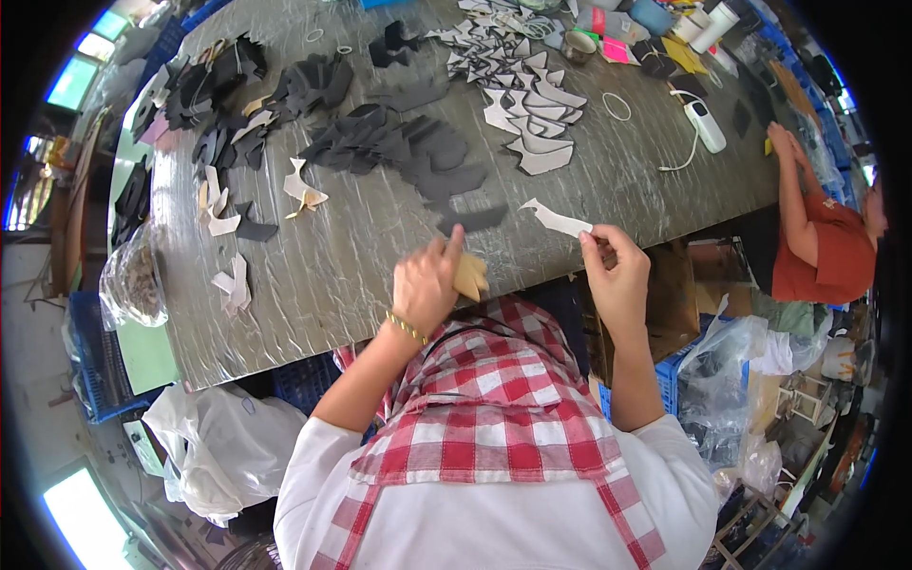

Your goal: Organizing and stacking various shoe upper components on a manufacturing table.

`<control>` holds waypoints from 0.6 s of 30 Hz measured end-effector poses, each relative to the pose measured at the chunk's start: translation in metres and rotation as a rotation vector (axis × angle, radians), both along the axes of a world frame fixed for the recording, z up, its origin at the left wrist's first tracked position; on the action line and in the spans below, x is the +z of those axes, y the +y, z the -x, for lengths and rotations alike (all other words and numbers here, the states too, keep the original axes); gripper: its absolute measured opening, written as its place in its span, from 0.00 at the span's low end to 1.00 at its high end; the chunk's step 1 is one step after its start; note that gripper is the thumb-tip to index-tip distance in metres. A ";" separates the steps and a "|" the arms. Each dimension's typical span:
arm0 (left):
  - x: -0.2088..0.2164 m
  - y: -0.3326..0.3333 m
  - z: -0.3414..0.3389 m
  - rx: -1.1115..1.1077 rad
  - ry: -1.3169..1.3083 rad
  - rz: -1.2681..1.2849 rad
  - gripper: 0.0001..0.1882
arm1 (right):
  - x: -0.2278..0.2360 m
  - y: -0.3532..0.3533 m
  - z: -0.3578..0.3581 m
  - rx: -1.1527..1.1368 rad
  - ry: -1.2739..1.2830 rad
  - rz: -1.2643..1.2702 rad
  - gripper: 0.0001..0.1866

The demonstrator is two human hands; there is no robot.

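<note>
My right hand (619, 275) pinches the end of a narrow white cut piece (559, 221) with a dark edge and a notched tip, held over the table's near edge. My left hand (425, 288), a yellow bracelet at its wrist, has its index finger stretched out onto a black cut piece (477, 220). A tan cut piece (471, 276) sticks out from under its curled fingers, which partly hide it. Beyond lies a spread row of black pieces (389, 142). Overlapping rows of white, dark-edged pieces (537, 119) lie to the right of it.
The table (313, 256) has a shiny film cover. Small stacks of white pieces (233, 283) and black bundles (214, 85) lie at left. A white corded device (704, 126), a rubber band (617, 105) and cups (578, 46) are at right. Another person (825, 237) works at the right edge.
</note>
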State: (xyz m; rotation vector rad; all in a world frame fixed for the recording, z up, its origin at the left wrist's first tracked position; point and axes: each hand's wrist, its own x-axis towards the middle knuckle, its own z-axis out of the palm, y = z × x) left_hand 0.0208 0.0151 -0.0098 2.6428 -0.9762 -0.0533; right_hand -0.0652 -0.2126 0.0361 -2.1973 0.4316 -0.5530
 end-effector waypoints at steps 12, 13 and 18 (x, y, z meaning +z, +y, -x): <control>0.008 0.017 0.045 0.414 0.891 0.993 0.11 | -0.007 0.024 0.007 0.320 0.283 -0.966 0.05; 0.008 0.017 0.047 0.451 0.887 0.966 0.10 | -0.009 0.024 0.007 0.334 0.308 -0.993 0.06; -0.005 0.012 0.048 0.441 0.682 0.952 0.08 | -0.027 0.027 0.008 0.337 0.317 -0.951 0.07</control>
